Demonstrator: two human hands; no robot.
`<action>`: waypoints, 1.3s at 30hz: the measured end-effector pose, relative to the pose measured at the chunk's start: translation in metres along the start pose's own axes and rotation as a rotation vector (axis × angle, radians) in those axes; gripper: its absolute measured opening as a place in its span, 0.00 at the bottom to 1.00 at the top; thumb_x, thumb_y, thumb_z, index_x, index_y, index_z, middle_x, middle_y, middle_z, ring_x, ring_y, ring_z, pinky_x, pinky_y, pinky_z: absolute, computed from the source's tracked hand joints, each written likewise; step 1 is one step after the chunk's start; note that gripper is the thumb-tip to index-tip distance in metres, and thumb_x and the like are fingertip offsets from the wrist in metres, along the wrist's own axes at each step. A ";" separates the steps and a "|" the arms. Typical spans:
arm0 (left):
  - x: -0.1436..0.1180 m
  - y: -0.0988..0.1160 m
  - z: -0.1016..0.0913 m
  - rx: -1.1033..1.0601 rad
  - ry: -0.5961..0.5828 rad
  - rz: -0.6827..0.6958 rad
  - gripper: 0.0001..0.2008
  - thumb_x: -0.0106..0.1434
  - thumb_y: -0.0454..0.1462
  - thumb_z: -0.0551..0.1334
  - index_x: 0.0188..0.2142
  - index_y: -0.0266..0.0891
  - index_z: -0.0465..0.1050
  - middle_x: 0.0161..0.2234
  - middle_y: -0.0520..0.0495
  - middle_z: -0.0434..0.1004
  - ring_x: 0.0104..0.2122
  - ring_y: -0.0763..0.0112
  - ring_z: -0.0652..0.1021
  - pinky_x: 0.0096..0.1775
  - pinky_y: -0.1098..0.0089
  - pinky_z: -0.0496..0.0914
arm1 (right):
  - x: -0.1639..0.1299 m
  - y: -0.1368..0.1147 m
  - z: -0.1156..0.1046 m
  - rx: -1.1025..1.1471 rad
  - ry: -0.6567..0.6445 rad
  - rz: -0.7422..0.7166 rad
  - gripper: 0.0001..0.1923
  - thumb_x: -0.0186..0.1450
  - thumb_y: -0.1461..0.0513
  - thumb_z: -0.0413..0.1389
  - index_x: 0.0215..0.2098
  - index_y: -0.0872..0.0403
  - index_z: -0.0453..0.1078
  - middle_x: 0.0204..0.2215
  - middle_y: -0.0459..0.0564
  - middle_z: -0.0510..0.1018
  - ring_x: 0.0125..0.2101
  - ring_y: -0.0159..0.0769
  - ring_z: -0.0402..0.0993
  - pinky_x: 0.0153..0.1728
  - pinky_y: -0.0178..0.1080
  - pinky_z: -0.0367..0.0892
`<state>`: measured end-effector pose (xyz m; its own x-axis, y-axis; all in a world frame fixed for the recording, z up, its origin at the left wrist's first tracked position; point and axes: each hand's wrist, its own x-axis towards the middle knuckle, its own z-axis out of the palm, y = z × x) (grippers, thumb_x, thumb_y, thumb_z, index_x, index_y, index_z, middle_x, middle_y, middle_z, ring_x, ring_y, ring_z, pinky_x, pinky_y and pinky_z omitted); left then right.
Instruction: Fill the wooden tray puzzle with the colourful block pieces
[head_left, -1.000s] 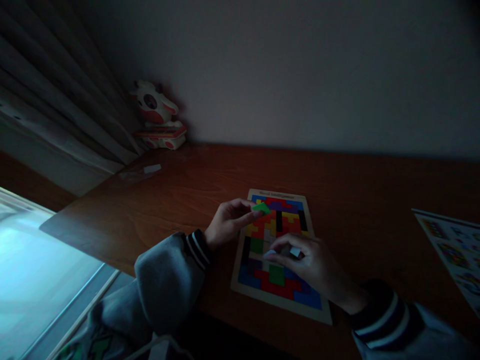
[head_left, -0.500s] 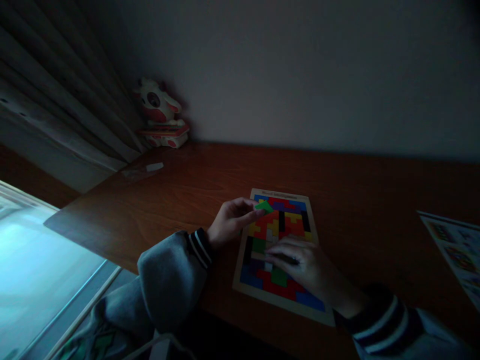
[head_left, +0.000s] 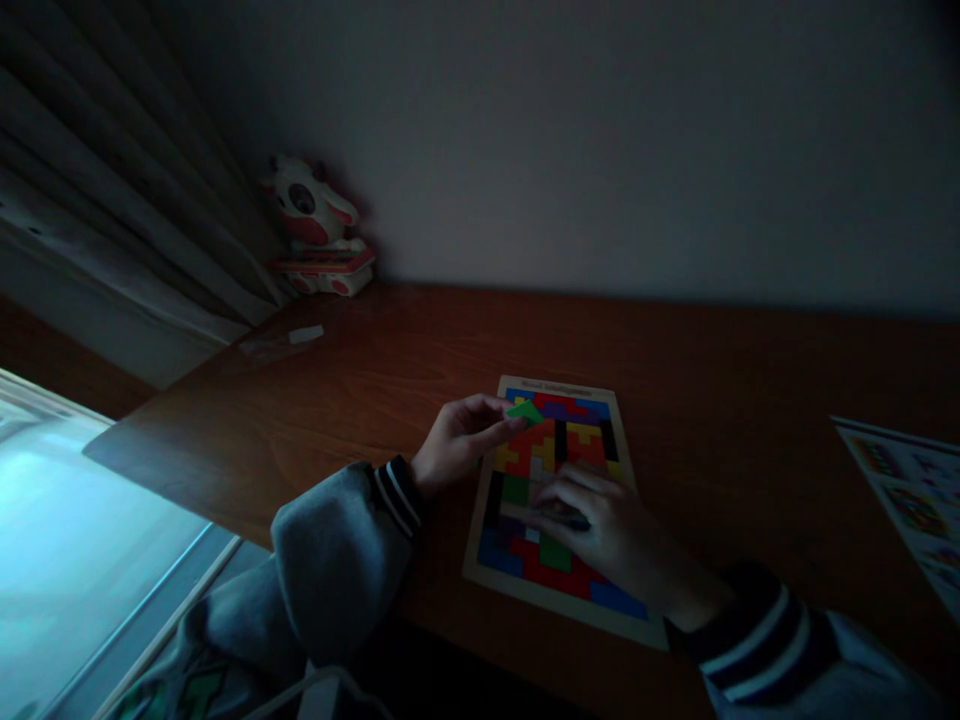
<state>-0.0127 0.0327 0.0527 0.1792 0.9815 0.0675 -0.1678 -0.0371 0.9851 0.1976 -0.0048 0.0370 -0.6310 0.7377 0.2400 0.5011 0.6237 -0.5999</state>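
Note:
My left hand (head_left: 466, 438) is closed, pinching a bright green puzzle piece (head_left: 525, 412) between thumb and fingers above the upper left of the board. The wooden puzzle board (head_left: 562, 619) lies on the table, filled with blocky pieces in red, blue, yellow, green, black, purple and white. Over the board's middle is my right hand (head_left: 609, 522), its thumb and fingers bent toward each other close to the pieces. Whatever its fingertips may grip is too dark to make out. Part of the board's right side is hidden beneath that hand.
A toy cow (head_left: 319, 225) stands at the back left of the brown table (head_left: 405, 350), beside a curtain (head_left: 135, 200). A small white scrap (head_left: 306, 334) lies in front of it. A printed sheet (head_left: 911, 500) rests at the right. The table's left edge borders a bright area.
My right thumb and fingers have shifted slightly over the board's middle. My left hand keeps the green piece in the same place. The whole view has drifted a little.

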 end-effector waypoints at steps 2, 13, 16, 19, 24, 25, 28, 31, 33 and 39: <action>0.000 0.000 0.000 0.009 0.002 -0.002 0.14 0.55 0.40 0.72 0.36 0.34 0.74 0.33 0.49 0.80 0.32 0.72 0.79 0.37 0.70 0.72 | 0.000 -0.001 -0.001 0.050 -0.002 0.013 0.06 0.65 0.57 0.60 0.37 0.50 0.71 0.35 0.47 0.75 0.38 0.38 0.74 0.40 0.44 0.72; 0.002 0.000 -0.003 -0.115 0.046 -0.006 0.10 0.56 0.38 0.71 0.36 0.36 0.76 0.32 0.51 0.79 0.31 0.76 0.76 0.35 0.75 0.69 | -0.005 0.001 -0.011 0.200 0.141 0.080 0.15 0.72 0.63 0.43 0.53 0.47 0.64 0.51 0.52 0.72 0.49 0.38 0.72 0.50 0.44 0.70; 0.005 -0.001 -0.005 -0.159 0.094 0.000 0.10 0.57 0.38 0.70 0.36 0.36 0.77 0.32 0.51 0.78 0.30 0.78 0.75 0.34 0.76 0.67 | -0.002 0.003 -0.006 0.203 0.224 0.079 0.13 0.70 0.63 0.48 0.52 0.47 0.65 0.51 0.52 0.73 0.50 0.39 0.72 0.50 0.45 0.71; 0.008 -0.003 -0.007 -0.211 0.160 -0.003 0.10 0.56 0.38 0.71 0.36 0.36 0.77 0.32 0.51 0.77 0.28 0.80 0.73 0.31 0.78 0.65 | 0.000 0.000 -0.005 0.296 0.222 0.122 0.12 0.67 0.61 0.55 0.49 0.47 0.67 0.44 0.49 0.77 0.42 0.36 0.77 0.42 0.39 0.75; 0.011 -0.005 -0.009 -0.214 0.194 -0.022 0.12 0.55 0.39 0.72 0.36 0.36 0.77 0.33 0.51 0.77 0.26 0.82 0.71 0.29 0.78 0.63 | 0.009 -0.012 -0.005 0.193 0.176 -0.036 0.04 0.64 0.63 0.60 0.38 0.48 0.74 0.34 0.45 0.79 0.34 0.32 0.77 0.36 0.35 0.74; 0.011 -0.005 -0.009 -0.209 0.188 -0.021 0.12 0.55 0.39 0.72 0.36 0.36 0.77 0.33 0.51 0.77 0.26 0.82 0.71 0.29 0.78 0.64 | 0.011 -0.014 -0.003 0.147 0.181 -0.088 0.05 0.64 0.64 0.60 0.39 0.48 0.75 0.33 0.45 0.79 0.34 0.33 0.77 0.35 0.35 0.74; 0.011 -0.005 -0.009 -0.205 0.167 -0.017 0.12 0.56 0.40 0.71 0.38 0.36 0.77 0.34 0.50 0.78 0.28 0.80 0.74 0.32 0.77 0.67 | 0.015 -0.018 0.002 0.019 0.177 -0.254 0.08 0.66 0.65 0.57 0.44 0.51 0.75 0.32 0.48 0.79 0.35 0.35 0.75 0.36 0.38 0.73; 0.010 -0.004 -0.008 -0.209 0.149 0.005 0.12 0.56 0.40 0.71 0.37 0.36 0.77 0.35 0.49 0.80 0.32 0.76 0.76 0.36 0.75 0.69 | 0.014 -0.019 0.005 -0.079 0.158 -0.380 0.12 0.68 0.67 0.53 0.48 0.54 0.74 0.33 0.50 0.80 0.36 0.37 0.74 0.38 0.41 0.72; 0.010 -0.003 -0.008 -0.201 0.135 0.012 0.11 0.56 0.39 0.71 0.37 0.36 0.77 0.35 0.49 0.80 0.33 0.75 0.77 0.37 0.74 0.69 | 0.012 -0.017 0.006 -0.116 0.145 -0.414 0.13 0.69 0.67 0.51 0.49 0.55 0.73 0.34 0.52 0.80 0.37 0.37 0.74 0.39 0.42 0.71; 0.008 -0.003 -0.008 -0.142 0.140 0.020 0.12 0.57 0.39 0.70 0.37 0.35 0.76 0.37 0.48 0.80 0.35 0.73 0.78 0.40 0.71 0.70 | 0.008 -0.006 0.007 -0.100 0.102 -0.378 0.15 0.67 0.62 0.57 0.52 0.49 0.73 0.41 0.51 0.80 0.41 0.37 0.73 0.43 0.43 0.69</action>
<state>-0.0183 0.0425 0.0487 0.0395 0.9977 0.0544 -0.3067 -0.0396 0.9510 0.1852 -0.0045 0.0375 -0.7224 0.4699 0.5072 0.3032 0.8745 -0.3785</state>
